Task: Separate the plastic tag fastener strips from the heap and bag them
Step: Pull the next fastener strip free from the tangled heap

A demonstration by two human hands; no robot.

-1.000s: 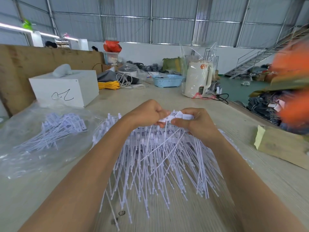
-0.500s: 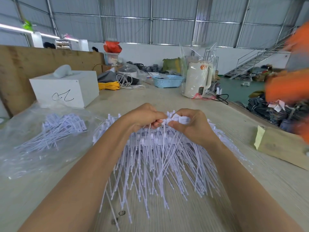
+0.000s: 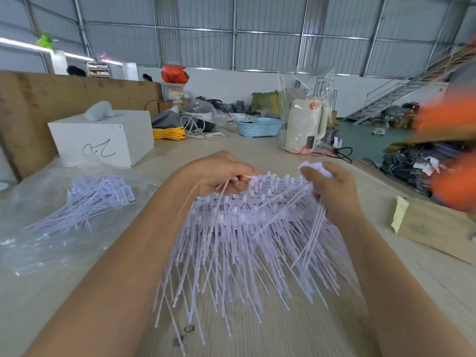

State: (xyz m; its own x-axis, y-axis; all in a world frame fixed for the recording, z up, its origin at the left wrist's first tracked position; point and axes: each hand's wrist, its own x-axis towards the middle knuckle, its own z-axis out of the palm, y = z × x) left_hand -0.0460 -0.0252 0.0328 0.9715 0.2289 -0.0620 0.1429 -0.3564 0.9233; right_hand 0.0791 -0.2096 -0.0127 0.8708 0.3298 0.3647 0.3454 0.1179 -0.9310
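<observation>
A heap of white plastic tag fastener strips (image 3: 247, 243) lies on the table in front of me, its long thin tails fanning toward me. My left hand (image 3: 221, 173) pinches one end of a strip at the heap's top. My right hand (image 3: 329, 186) grips the other end, lifted a little above the heap. A strip of fastener heads (image 3: 278, 180) stretches between the two hands. At the left a clear plastic bag (image 3: 38, 243) lies flat, holding a bundle of fasteners (image 3: 95, 199).
A white box (image 3: 108, 143) stands at the back left before a cardboard wall. A white kettle in plastic wrap (image 3: 305, 124), a blue basket (image 3: 258, 127) and yellow cord (image 3: 168, 133) sit farther back. A wooden block (image 3: 435, 228) lies at right. A blurred person in orange (image 3: 453, 155) is at the right edge.
My hands have moved apart, drawing a strip out sideways from the top of the heap. The right hand rose slightly. The orange figure at right shifted.
</observation>
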